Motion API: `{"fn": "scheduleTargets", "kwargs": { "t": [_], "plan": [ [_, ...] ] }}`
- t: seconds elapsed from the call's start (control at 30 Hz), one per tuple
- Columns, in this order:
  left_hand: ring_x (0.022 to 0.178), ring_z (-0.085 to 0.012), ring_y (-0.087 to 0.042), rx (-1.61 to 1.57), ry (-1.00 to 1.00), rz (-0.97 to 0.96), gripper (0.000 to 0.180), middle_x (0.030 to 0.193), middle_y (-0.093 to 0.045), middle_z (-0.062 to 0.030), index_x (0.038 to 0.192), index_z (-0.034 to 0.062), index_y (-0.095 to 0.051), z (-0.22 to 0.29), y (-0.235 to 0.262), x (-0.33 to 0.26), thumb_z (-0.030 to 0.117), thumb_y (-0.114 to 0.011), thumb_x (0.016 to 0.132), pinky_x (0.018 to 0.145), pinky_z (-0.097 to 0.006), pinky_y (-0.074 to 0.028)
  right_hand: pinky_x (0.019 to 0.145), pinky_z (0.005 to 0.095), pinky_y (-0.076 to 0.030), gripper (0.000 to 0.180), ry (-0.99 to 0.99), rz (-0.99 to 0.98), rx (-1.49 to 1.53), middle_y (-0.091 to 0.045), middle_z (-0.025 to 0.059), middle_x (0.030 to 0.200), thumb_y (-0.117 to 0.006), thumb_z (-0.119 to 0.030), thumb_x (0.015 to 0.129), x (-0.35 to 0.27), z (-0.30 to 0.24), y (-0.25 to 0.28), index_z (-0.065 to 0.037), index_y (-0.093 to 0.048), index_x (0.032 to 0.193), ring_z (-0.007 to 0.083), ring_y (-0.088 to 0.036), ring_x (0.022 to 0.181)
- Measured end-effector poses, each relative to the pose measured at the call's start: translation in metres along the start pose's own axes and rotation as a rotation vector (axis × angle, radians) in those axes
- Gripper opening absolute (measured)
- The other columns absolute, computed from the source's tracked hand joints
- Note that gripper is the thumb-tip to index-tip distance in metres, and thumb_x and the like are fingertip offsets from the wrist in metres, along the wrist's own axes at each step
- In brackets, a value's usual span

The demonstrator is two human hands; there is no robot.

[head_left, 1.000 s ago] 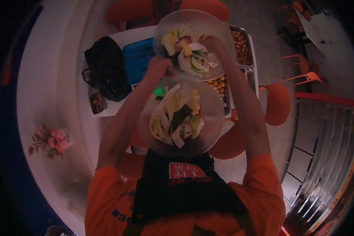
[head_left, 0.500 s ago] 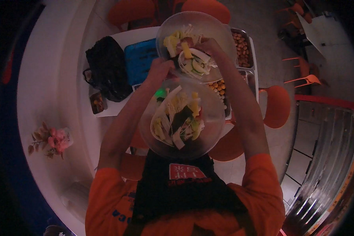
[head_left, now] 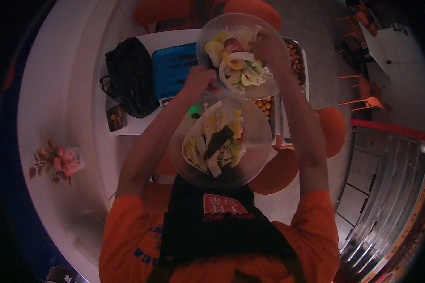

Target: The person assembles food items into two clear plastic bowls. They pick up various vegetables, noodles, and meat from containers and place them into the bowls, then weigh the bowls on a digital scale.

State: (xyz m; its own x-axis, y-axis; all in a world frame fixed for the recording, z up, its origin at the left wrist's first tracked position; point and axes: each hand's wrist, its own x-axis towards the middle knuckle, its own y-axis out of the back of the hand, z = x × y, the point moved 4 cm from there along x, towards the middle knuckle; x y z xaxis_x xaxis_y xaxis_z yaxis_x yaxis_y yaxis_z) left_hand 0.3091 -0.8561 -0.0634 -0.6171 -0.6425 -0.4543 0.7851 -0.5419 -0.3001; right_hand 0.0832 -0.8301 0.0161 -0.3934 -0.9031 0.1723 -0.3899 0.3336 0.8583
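Note:
Two wide clear bowls of cut vegetables stand one behind the other in front of me. The far bowl (head_left: pixel 281 70) holds pale leaves, yellow pieces, a reddish piece and a white curved strip. My left hand (head_left: pixel 202 79) is closed at its left rim, fingertips partly hidden. My right hand (head_left: pixel 269 47) reaches over its right side, fingers bent down into the vegetables; what they pinch is hidden. Nearer to my apron, the near bowl (head_left: pixel 257 155) holds thin white mushrooms (head_left: pixel 214 123), a dark green leaf (head_left: pixel 220 140), yellow pieces and pale strips. Neither hand touches this food.
A black bag (head_left: pixel 131 78) and a blue flat box (head_left: pixel 174 70) lie on the white table (head_left: pixel 134 128) at left, near a small food container (head_left: pixel 116 118). Metal trays of small round items (head_left: pixel 294 59) stand at right. Orange chairs (head_left: pixel 330 132) surround the table.
My right hand has moved farther away and rightward over the far bowl. The food there lies differently, with the reddish piece more exposed. My left hand stays near the rim.

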Motion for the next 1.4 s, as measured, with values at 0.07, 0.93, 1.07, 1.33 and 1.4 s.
{"fn": "scheduleTargets", "kwargs": {
  "t": [0.07,0.93,1.07,1.33,1.4],
  "plan": [
    [0.060,-0.0297,-0.065,-0.043,-0.014,0.001,0.021,0.075,-0.060,-0.0175,0.085,-0.0105,-0.057,0.000,0.003,-0.002,0.007,-0.057,0.075,0.051,-0.035,-0.056,0.071,0.0352,-0.050,0.026,0.176,-0.050,-0.259,-0.067,0.0114,0.082,-0.067,-0.023,0.076,-0.005,-0.041,-0.007,-0.003,-0.066,0.092,0.0200,-0.065,0.076],
    [0.061,-0.0303,-0.064,-0.019,-0.056,0.051,0.017,0.075,-0.060,-0.0170,0.079,-0.0088,-0.058,-0.015,0.026,0.008,0.008,-0.059,0.075,0.051,-0.037,-0.057,0.087,0.0388,-0.047,0.027,0.062,-0.170,0.302,-0.062,0.0167,0.111,-0.056,-0.021,0.088,-0.048,-0.009,-0.038,-0.002,-0.061,0.107,0.0325,-0.059,0.103],
    [0.061,-0.0313,-0.065,0.063,-0.168,-0.017,0.013,0.073,-0.059,-0.0156,0.080,-0.0072,-0.057,-0.019,0.027,0.013,0.006,-0.058,0.075,0.053,-0.038,-0.057,0.088,0.0360,-0.045,0.031,-0.161,0.010,0.437,-0.059,0.0160,0.118,-0.057,-0.023,0.090,-0.086,0.040,0.019,-0.003,-0.058,0.114,0.0287,-0.058,0.107],
    [0.071,-0.0220,-0.063,0.020,0.004,0.029,0.008,0.079,-0.060,-0.0119,0.080,-0.0009,-0.057,-0.009,0.038,0.005,0.007,-0.058,0.079,0.062,-0.035,-0.054,0.093,0.0325,-0.042,0.048,-0.831,-0.164,1.016,-0.056,0.0132,0.119,-0.058,-0.026,0.091,-0.335,0.000,0.012,0.001,-0.045,0.129,0.0202,-0.054,0.107],
    [0.073,-0.0218,-0.063,0.123,-0.042,-0.063,0.010,0.079,-0.060,-0.0119,0.081,-0.0004,-0.057,-0.009,0.037,0.006,0.009,-0.059,0.079,0.066,-0.035,-0.054,0.091,0.0312,-0.043,0.050,-0.934,-0.329,1.302,-0.057,0.0132,0.117,-0.061,-0.024,0.088,-0.361,-0.026,-0.010,0.002,-0.045,0.128,0.0191,-0.056,0.104]
  ]
}}
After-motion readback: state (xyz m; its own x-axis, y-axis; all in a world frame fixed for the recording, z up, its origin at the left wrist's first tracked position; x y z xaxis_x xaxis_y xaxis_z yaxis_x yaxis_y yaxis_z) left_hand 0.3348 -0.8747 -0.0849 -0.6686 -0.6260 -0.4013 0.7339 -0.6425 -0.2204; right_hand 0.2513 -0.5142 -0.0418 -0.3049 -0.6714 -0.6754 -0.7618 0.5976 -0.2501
